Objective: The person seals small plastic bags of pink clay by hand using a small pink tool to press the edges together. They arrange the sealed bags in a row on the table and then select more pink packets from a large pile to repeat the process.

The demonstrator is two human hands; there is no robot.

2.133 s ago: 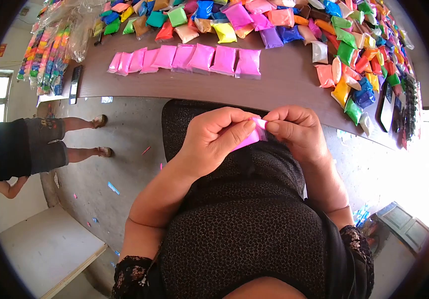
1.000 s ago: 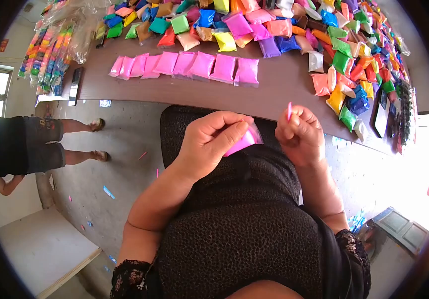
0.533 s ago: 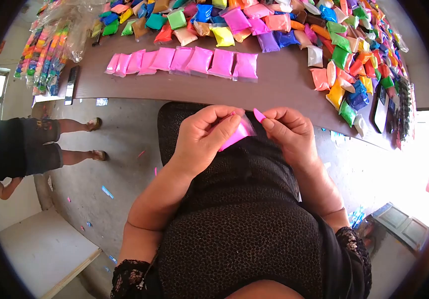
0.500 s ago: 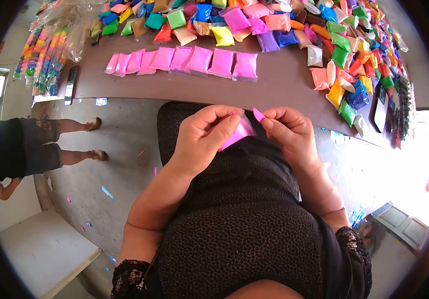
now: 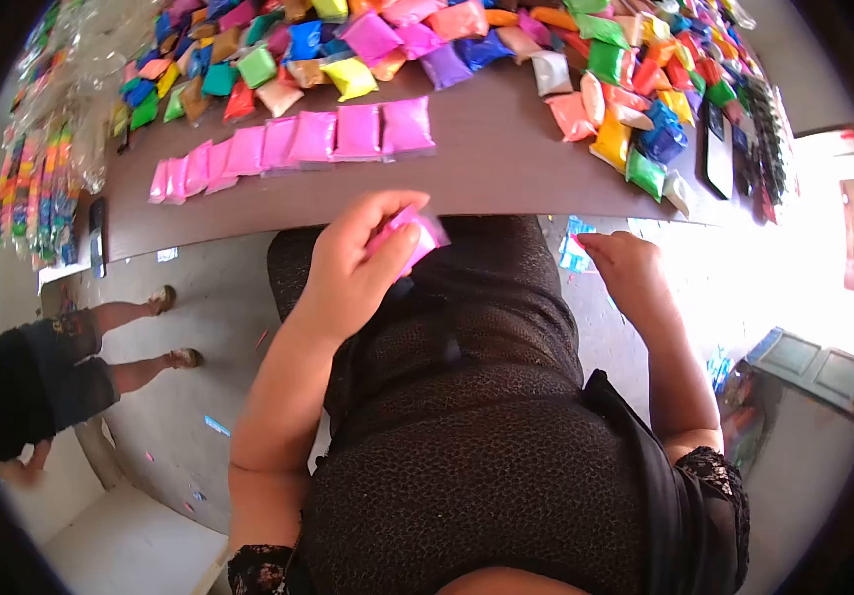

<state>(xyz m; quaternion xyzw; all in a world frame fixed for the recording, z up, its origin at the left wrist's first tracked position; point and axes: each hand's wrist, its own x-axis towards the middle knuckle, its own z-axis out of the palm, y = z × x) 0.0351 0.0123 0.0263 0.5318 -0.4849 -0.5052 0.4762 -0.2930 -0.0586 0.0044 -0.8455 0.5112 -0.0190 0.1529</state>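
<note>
Over my lap, just in front of the table's near edge, my left hand [image 5: 357, 263] is closed on a pink packet [image 5: 412, 241] with clear film at its rim. My right hand [image 5: 630, 266] is held out to the right, beyond the lap, its fingers pinched together with a small bit of pink at their tips. On the brown table [image 5: 486, 178] a row of several pink packets [image 5: 315, 136] lies side by side, beyond my left hand.
Many coloured packets [image 5: 347, 77] are heaped along the table's far side and right. A phone [image 5: 717, 154] lies at the right, a dark slim object [image 5: 98, 236] at the left edge. Another person [image 5: 40, 372] stands at the left. Scraps [image 5: 217, 425] dot the floor.
My right hand has moved away from my left hand to the right, taking the small pink piece with it. The view has turned, and the pink row now appears further left.
</note>
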